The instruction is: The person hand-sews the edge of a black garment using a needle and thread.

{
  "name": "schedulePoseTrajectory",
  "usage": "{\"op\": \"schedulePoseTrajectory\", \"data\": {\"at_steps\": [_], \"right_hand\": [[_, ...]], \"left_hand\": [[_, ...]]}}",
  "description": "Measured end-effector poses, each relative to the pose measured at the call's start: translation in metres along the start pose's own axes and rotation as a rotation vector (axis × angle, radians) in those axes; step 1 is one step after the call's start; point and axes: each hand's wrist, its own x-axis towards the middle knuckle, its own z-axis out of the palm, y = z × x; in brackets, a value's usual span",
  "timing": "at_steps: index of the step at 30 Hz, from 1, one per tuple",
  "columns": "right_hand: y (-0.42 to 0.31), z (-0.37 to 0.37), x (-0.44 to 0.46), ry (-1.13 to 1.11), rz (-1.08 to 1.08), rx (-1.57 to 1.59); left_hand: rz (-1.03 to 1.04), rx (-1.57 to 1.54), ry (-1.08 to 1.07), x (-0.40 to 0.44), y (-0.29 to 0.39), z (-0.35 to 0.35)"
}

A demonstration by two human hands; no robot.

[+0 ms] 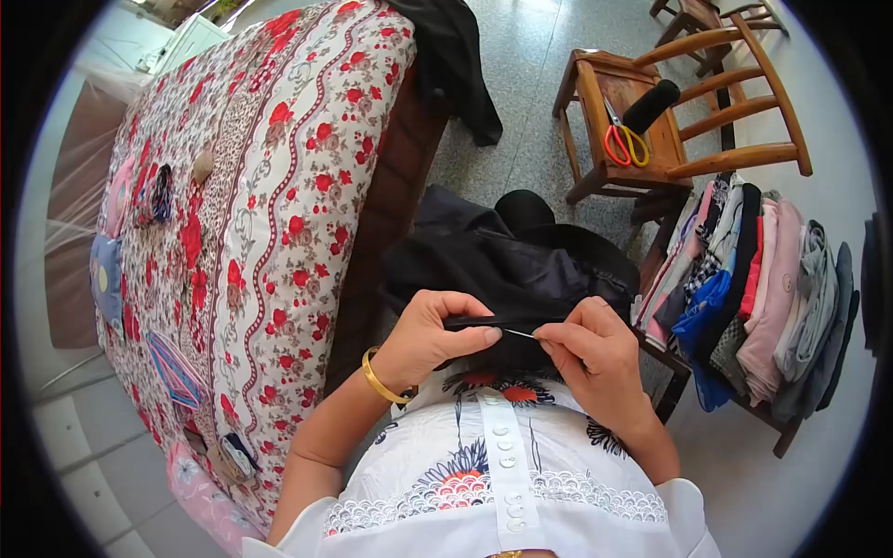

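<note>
Black cloth (484, 265) lies bunched over the lap and beyond it. My left hand (437, 335), with a gold bangle at the wrist, pinches a folded black edge of this cloth between thumb and index finger. Close to its right, my right hand (591, 349) is closed on a thin, shiny needle (519, 333), held between thumb and fingertips. The needle points left, its tip at the cloth by my left thumb. Whether a thread runs from it cannot be made out.
A bed with a floral cover (307, 214) stands at the left. At the upper right, a wooden chair (595, 102) holds scissors (626, 144) and a black spool-like object (651, 105). Folded clothes (772, 307) are stacked at the right.
</note>
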Motion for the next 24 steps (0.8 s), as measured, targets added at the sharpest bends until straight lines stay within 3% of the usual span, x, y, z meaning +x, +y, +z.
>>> {"op": "schedulePoseTrajectory", "data": {"at_steps": [6,8,9,11,15,20,24], "right_hand": [[0.001,-0.002,0.001,-0.022,-0.044,-0.031],[0.001,-0.002,0.001,-0.105,-0.111,-0.153],[0.0,-0.003,0.001,-0.104,-0.111,-0.153],[-0.003,-0.002,0.003,-0.165,-0.168,-0.25],[-0.008,0.003,0.006,-0.151,-0.192,-0.301],[-0.014,0.008,0.007,0.086,-0.056,-0.138],[-0.005,0.012,0.004,0.068,-0.053,0.085]], "left_hand": [[0.023,0.075,-0.009,0.001,0.0,0.003],[0.204,0.363,0.027,0.001,-0.003,0.004],[0.204,0.364,0.026,0.002,-0.003,0.006],[0.432,0.592,0.066,0.003,-0.004,0.011],[0.503,0.609,0.1,0.003,0.002,0.021],[0.792,0.764,0.253,0.002,0.004,0.022],[0.853,0.788,0.22,0.001,0.004,0.022]]}}
